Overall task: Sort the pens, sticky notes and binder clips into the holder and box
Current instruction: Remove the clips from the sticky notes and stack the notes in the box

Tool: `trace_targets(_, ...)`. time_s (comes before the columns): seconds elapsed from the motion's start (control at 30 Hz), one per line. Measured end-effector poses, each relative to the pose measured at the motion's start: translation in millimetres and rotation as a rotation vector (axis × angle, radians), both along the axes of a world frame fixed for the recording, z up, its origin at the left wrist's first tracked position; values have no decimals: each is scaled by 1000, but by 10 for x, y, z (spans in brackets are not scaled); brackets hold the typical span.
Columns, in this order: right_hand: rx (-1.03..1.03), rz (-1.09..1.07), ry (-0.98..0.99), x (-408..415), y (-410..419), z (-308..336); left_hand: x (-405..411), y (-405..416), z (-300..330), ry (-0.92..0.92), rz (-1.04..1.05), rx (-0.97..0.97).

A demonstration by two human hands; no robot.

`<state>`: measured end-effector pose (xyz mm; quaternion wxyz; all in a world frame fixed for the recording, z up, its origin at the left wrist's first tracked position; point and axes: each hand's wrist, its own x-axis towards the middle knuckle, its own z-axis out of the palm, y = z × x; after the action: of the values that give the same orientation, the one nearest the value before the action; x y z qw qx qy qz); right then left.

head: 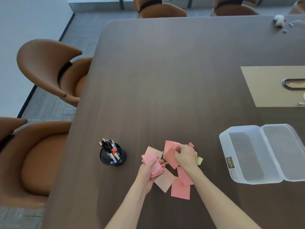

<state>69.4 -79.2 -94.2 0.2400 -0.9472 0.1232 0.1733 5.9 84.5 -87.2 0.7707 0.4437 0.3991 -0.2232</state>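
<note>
Pink sticky notes lie scattered on the dark table near its front edge. My left hand grips a small stack of pink notes. My right hand pinches a single darker pink note just right of that stack. A small yellow note peeks out beside my right hand. A metal binder clip shows partly between the hands. The black round holder on the left has several pens standing in it. The clear plastic box sits open on the right, with nothing visible inside.
The box's lid lies flat to its right. A tan mat with a cable port is at the right edge. Small white items lie at the far corner. Brown chairs stand along the left and far sides.
</note>
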Motion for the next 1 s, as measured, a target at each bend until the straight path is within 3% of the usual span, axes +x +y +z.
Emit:
trace_targets(0.17,415,-376,-78,-24,-200,393,74,-205,62,-43,-35,-3)
trace_targets(0.3,646,-497,68,-170,-297,453,151,-430,122,-102,-101,-41)
trace_targets(0.63,472,-288,106,-569,-412,356,201,-797,178,-115,-194,4)
trace_targets(1.0,265,-182,192,-918,-557,0,101,-695,79,-34,-29,45)
